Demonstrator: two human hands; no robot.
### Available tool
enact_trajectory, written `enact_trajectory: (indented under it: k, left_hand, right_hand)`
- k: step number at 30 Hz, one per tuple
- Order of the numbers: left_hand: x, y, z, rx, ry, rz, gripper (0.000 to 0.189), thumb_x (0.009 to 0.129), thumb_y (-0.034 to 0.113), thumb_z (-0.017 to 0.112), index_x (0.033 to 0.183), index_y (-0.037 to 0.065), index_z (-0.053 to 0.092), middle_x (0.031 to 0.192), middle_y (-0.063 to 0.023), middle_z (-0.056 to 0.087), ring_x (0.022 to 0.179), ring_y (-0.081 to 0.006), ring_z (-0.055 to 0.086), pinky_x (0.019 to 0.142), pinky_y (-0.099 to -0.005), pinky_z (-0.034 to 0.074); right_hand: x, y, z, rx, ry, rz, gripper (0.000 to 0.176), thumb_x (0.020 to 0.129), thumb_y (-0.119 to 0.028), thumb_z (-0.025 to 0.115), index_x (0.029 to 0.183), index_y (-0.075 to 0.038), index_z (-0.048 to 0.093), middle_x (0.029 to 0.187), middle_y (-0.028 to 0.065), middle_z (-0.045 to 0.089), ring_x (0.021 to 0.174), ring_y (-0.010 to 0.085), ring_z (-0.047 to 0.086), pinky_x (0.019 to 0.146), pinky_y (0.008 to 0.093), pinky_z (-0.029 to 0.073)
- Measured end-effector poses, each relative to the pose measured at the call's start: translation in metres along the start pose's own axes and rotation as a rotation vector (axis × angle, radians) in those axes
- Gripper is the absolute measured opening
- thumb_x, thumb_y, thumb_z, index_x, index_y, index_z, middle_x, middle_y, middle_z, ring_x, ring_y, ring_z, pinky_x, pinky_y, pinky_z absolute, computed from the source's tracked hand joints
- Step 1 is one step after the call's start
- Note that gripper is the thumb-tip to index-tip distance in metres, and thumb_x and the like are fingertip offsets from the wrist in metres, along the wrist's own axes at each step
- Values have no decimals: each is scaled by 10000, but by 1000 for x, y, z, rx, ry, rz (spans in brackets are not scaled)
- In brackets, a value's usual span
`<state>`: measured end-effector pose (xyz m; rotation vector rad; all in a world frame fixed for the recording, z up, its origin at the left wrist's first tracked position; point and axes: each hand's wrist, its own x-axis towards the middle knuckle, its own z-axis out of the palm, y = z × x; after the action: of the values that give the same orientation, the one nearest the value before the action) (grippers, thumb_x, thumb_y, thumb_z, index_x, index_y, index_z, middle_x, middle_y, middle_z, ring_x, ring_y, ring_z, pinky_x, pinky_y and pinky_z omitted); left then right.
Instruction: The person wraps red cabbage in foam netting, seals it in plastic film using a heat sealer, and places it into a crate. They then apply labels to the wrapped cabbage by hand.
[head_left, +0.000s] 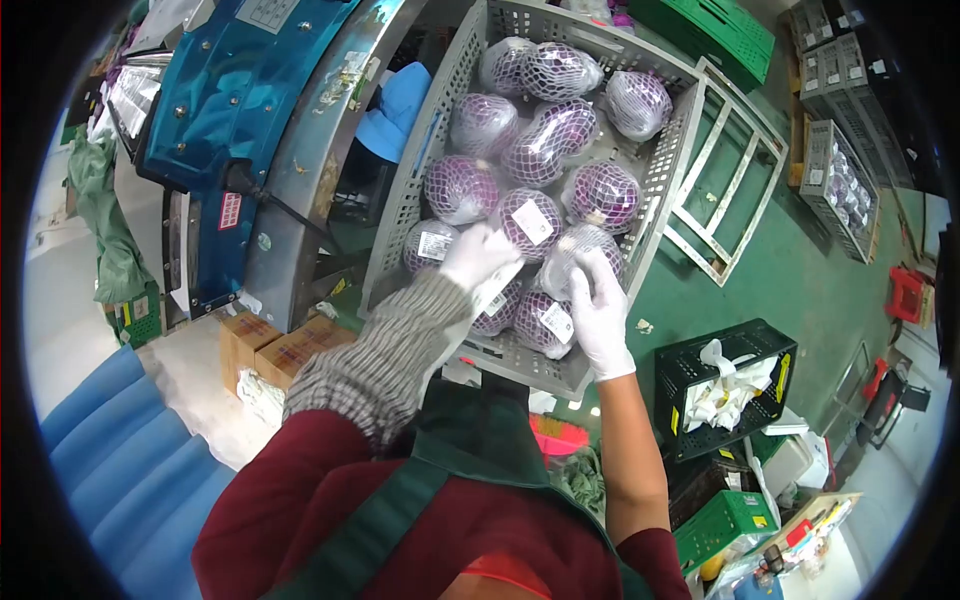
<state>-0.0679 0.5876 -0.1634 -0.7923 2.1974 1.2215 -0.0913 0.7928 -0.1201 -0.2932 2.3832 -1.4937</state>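
A grey perforated crate [655, 210] in front of me holds several red cabbages in clear wrap and white netting. Some carry white stickers, such as the labelled cabbage [530, 225] near the middle. My left hand [480, 258], in a white glove, is closed at the fingertips on a white paper strip [488, 290], which hangs toward my forearm. Across from it, my right hand [603, 310], gloved too, has its thumb and fingers bent against the side of a wrapped red cabbage [570, 255]. Whether anything small is between those fingers is hidden.
Left of the crate stands a blue and steel machine [250, 110], with cardboard boxes [275, 345] below it. A black crate [672, 400] with white scraps sits at right. A pale metal frame [728, 170] lies on the green floor beyond the grey crate's right side.
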Motion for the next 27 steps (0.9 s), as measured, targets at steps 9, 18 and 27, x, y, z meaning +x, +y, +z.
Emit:
enact_trajectory:
  k: [9,18,27]
  left_hand:
    - [-75,-38,-61,-649,242,223,92,848,45,565,922,0,595,817,-28,614,761,-55,562,678,-207,461]
    - [10,-8,-82,-878,196,64,133,824,88,609,741,-15,604,708,-45,618,607,-99,584,554,-224,461]
    - [40,-54,-62,-90,359,-29,391,686,271,729,886,-22,565,864,-182,639,806,-279,637,727,-353,491]
  right_hand:
    - [61,26,100,-855,-271,-166,754,780,-400,593,1374,-68,269,1410,249,222,1289,419,233,1038,543,187]
    - [24,9,55,-326,-97,-107,465,804,-242,599,1175,21,505,1202,235,492,1136,379,444,981,431,338]
    - [58,-20,82,-368,-133,-280,404,805,-158,563,1171,2,500,1195,217,504,1098,353,482,956,425,361]
